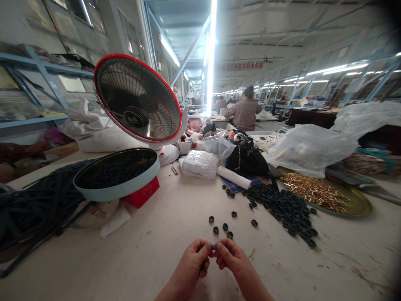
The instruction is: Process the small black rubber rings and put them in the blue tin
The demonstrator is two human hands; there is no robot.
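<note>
Close to the near edge of the table, my left hand (pixel 194 260) and my right hand (pixel 231 256) meet with their fingertips pinched together. Between them is a small dark strip (pixel 214 247), mostly covered by the fingers. More dark material shows in the curled fingers of my left hand, but its shape is hidden. Just beyond my hands lie several loose black loops (pixel 225 227). A large heap of similar black loops (pixel 282 209) spreads to the right.
A round tray (pixel 119 194) of small black pieces sits at left on a red box (pixel 143 193), beside long black strips (pixel 40 196). A red-rimmed fan-shaped heater (pixel 138 100) stands behind. At right, a round tray (pixel 360 205) holds gold metal pieces (pixel 313 192). A person (pixel 246 113) works farther back.
</note>
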